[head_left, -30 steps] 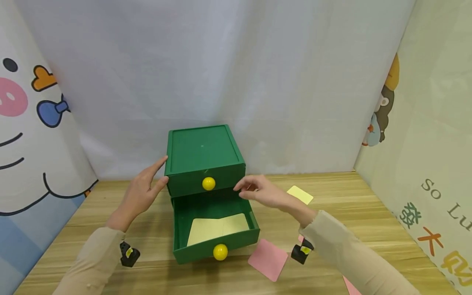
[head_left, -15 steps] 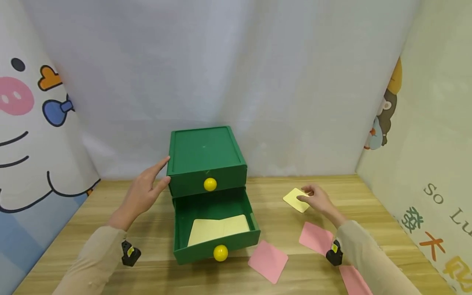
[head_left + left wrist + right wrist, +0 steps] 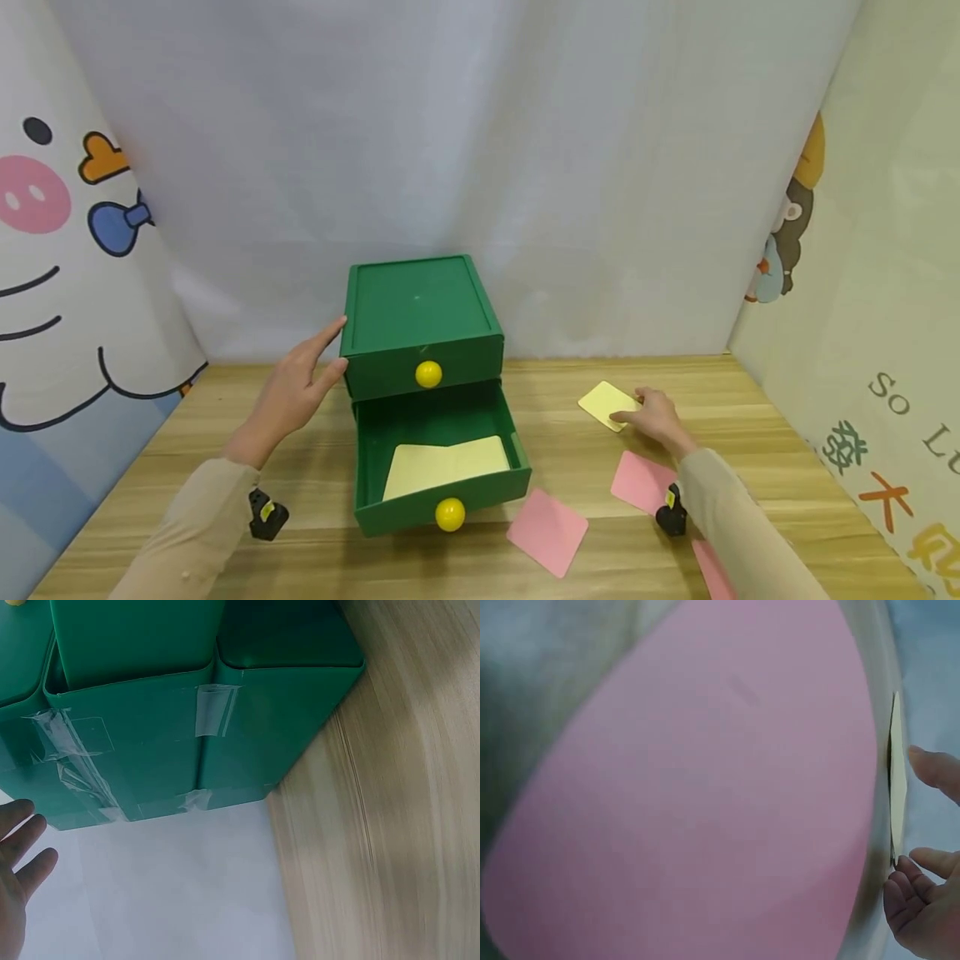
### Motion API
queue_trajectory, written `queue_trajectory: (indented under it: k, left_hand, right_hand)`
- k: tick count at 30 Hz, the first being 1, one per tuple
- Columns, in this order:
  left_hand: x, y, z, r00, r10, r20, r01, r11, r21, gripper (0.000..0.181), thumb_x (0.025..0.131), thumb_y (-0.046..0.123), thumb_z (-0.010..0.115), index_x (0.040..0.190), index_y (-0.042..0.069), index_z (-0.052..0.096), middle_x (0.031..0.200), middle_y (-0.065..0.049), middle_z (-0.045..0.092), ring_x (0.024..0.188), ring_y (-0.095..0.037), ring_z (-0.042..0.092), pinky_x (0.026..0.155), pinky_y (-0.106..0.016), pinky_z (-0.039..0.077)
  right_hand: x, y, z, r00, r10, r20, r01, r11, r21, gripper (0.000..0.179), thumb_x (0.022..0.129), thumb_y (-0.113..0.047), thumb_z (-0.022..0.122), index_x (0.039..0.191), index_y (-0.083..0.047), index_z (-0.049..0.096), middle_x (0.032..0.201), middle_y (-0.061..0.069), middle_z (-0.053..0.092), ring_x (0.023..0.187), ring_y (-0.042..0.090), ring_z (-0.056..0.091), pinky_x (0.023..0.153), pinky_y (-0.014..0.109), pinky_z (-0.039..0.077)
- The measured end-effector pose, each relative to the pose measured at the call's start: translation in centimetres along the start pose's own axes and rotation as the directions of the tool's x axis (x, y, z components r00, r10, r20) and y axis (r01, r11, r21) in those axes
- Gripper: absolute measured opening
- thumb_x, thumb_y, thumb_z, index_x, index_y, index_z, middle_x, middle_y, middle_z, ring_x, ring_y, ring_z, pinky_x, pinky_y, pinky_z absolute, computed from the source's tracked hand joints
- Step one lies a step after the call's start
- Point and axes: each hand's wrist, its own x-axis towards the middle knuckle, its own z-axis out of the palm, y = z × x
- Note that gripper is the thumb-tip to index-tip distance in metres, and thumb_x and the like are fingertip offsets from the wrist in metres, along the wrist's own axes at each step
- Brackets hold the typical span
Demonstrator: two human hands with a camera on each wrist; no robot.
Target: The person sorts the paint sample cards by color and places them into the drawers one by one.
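A green drawer box (image 3: 420,302) with yellow knobs stands on the table, its lower drawer (image 3: 378,514) pulled out. Yellow cards (image 3: 442,467) lie inside that drawer. My left hand (image 3: 288,400) rests thumb and index fingertips against the box's left side; the left wrist view shows its spread fingers (image 3: 37,870) beside the taped green wall. Over on the right, my right hand (image 3: 654,417) has thumb and fingers spread at the edges of a loose yellow card (image 3: 603,403) lying on the table. In the right wrist view this card (image 3: 898,780) appears nearly edge-on, between separated fingertips.
Pink cards (image 3: 548,532) lie to the right of the drawer, one (image 3: 640,481) just in front of my right hand and another (image 3: 711,567) partly under the right sleeve. A pale curtain (image 3: 600,208) closes off the back, with printed cloths at both sides.
My right hand has gone from above the open drawer to the yellow card on the right, then shifted slightly toward me, its fingers spreading. My left hand stays at the box.
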Motion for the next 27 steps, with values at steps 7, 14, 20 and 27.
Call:
queue_trajectory:
  k: [7, 14, 20, 27]
  left_hand:
    - [0.0, 0.1, -0.1, 1.0, 0.002, 0.0, -0.002, 1.0, -0.001, 0.054, 0.095, 0.025, 0.048, 0.144, 0.012, 0.029, 0.135, -0.022, 0.041, 0.12, -0.04, 0.041, 0.094, -0.057, 0.035]
    - [0.0, 0.2, -0.2, 1.0, -0.003, 0.005, 0.003, 1.0, 0.003, 0.054, 0.095, 0.026, 0.048, 0.144, 0.013, 0.029, 0.136, -0.022, 0.041, 0.12, -0.04, 0.041, 0.094, -0.057, 0.035]
    - [0.0, 0.2, -0.2, 1.0, -0.003, 0.003, 0.003, 1.0, 0.001, 0.053, 0.096, 0.029, 0.046, 0.144, 0.011, 0.029, 0.135, -0.023, 0.041, 0.12, -0.041, 0.041, 0.093, -0.058, 0.034]
    - [0.0, 0.2, -0.2, 1.0, -0.007, 0.008, 0.007, 1.0, 0.002, 0.054, 0.096, 0.028, 0.046, 0.144, 0.011, 0.029, 0.136, -0.023, 0.041, 0.121, -0.041, 0.04, 0.094, -0.057, 0.034]
  right_hand:
    - [0.5, 0.5, 0.0, 0.999, -0.047, 0.002, 0.047, 0.998, -0.04, 0.053, 0.069, -0.019, 0.076, 0.104, 0.015, 0.057, 0.096, 0.027, 0.059, 0.082, 0.031, 0.051, 0.069, 0.038, 0.043]
    - [1.1, 0.9, 0.0, 0.999, 0.006, 0.047, -0.009, 0.999, 0.052, 0.049, 0.07, -0.009, 0.075, 0.107, 0.017, 0.055, 0.1, 0.029, 0.058, 0.084, 0.032, 0.053, 0.071, 0.039, 0.046]
    - [6.4, 9.4, 3.4, 0.972, -0.221, -0.079, 0.234, 0.934, 0.27, 0.024, 0.071, 0.003, 0.065, 0.095, 0.001, 0.065, 0.079, 0.009, 0.059, 0.07, 0.015, 0.053, 0.056, 0.023, 0.045]
    - [2.3, 1.1, -1.4, 0.985, -0.162, 0.061, 0.145, 0.964, 0.223, 0.025, 0.083, 0.01, 0.048, 0.105, 0.014, 0.057, 0.092, 0.023, 0.052, 0.08, 0.028, 0.049, 0.059, 0.029, 0.047]
